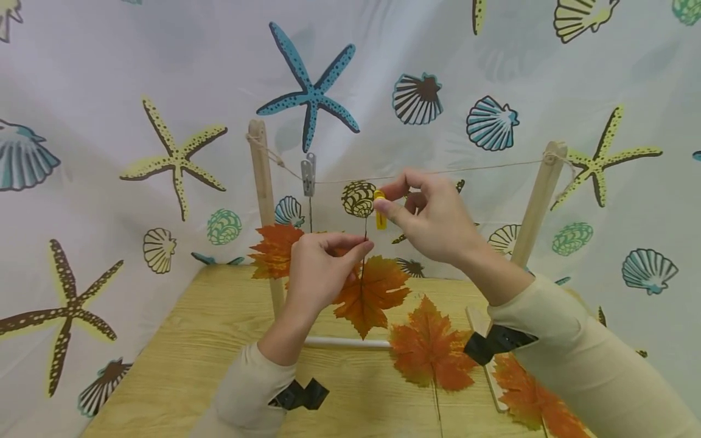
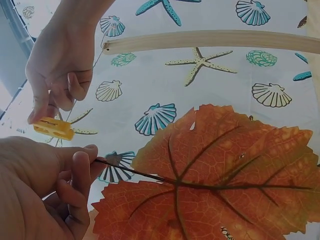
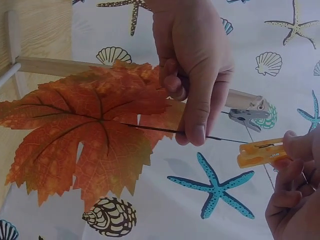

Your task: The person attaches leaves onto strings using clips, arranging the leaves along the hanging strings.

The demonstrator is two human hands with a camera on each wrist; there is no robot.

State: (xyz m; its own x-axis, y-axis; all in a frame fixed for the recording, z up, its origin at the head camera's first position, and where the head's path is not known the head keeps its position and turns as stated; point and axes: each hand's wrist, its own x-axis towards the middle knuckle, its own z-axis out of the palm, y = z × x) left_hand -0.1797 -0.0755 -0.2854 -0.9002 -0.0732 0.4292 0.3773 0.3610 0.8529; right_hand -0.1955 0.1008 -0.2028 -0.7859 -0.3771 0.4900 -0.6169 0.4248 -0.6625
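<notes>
Between thumb and forefinger, my left hand [image 1: 320,271] pinches the dark stem of an orange artificial maple leaf [image 1: 375,298], whose blade hangs below the fingers. My right hand [image 1: 438,219] pinches a yellow clothespin [image 1: 380,212] just above and right of the stem's top, close to a thin string [image 1: 482,168]. In the right wrist view the stem's tip reaches the yellow clothespin [image 3: 260,153]; whether it is clamped I cannot tell. A grey clothespin [image 1: 309,175] sits on the string at left with a second leaf [image 1: 274,249] hanging beneath it, partly behind my left hand.
Two wooden posts, left [image 1: 263,182] and right [image 1: 539,204], carry the string. Another maple leaf [image 1: 429,347] lies on the wooden table [image 1: 181,371], with one more [image 1: 528,389] under my right forearm. A white rod [image 1: 350,343] runs low across. Behind hangs a shell-print cloth [image 1: 372,36].
</notes>
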